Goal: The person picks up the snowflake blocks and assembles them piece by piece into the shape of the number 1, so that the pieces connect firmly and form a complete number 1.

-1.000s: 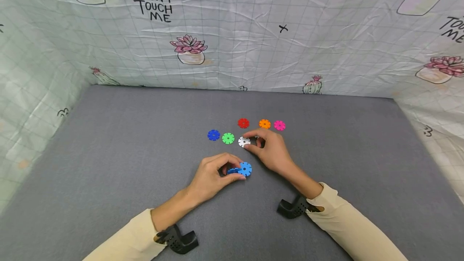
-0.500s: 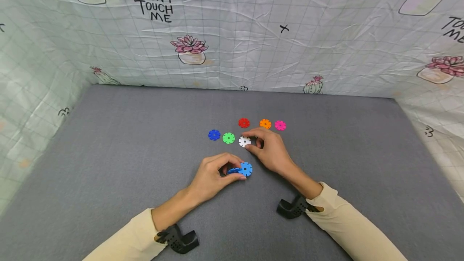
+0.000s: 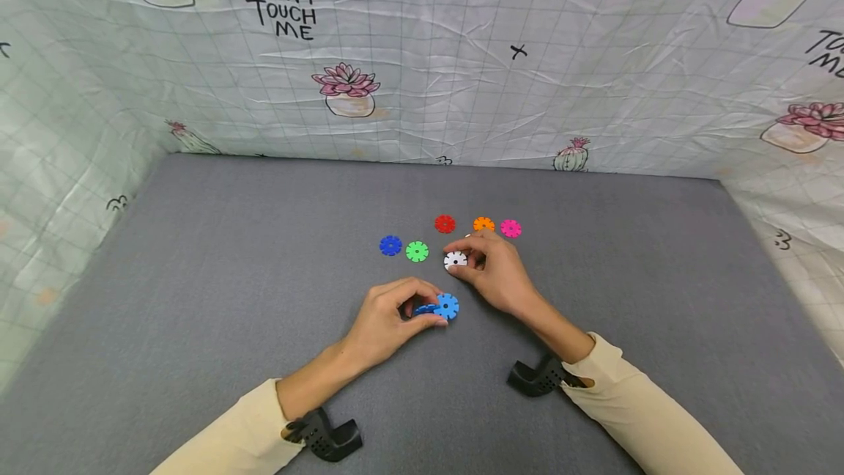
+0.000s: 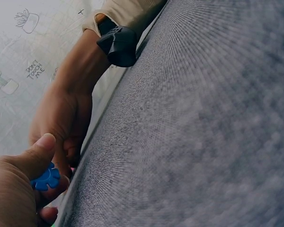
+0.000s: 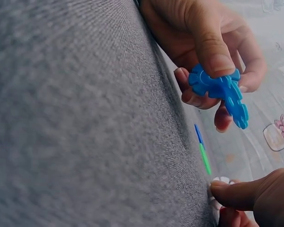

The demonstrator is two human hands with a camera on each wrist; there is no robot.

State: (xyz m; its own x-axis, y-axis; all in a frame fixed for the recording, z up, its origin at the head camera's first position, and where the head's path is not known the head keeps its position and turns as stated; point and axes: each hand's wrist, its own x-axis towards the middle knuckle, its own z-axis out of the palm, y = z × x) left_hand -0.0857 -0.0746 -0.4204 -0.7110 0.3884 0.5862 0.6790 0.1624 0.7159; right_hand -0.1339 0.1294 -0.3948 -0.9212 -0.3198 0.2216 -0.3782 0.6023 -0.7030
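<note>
My left hand [image 3: 387,315] pinches a pair of light blue notched discs [image 3: 449,306] between thumb and fingers. In the right wrist view the two blue discs [image 5: 234,101] are interlocked at an angle. My right hand [image 3: 499,275] holds a white notched disc [image 3: 455,261] by its edge, thumb on the near side. The white disc is tilted, just beyond and right of the blue pair and apart from it. In the left wrist view my left thumb [image 4: 40,149] partly covers the blue piece.
Flat on the grey table [image 3: 264,240] lie a dark blue disc [image 3: 390,245], a green disc [image 3: 417,251], a red disc [image 3: 445,224], an orange disc [image 3: 484,224] and a pink disc [image 3: 511,229]. A patterned cloth [image 3: 422,57] rises behind the table.
My right hand has drawn the white disc slightly right and tilted it, away from the green disc. My left hand and the blue discs have hardly moved.
</note>
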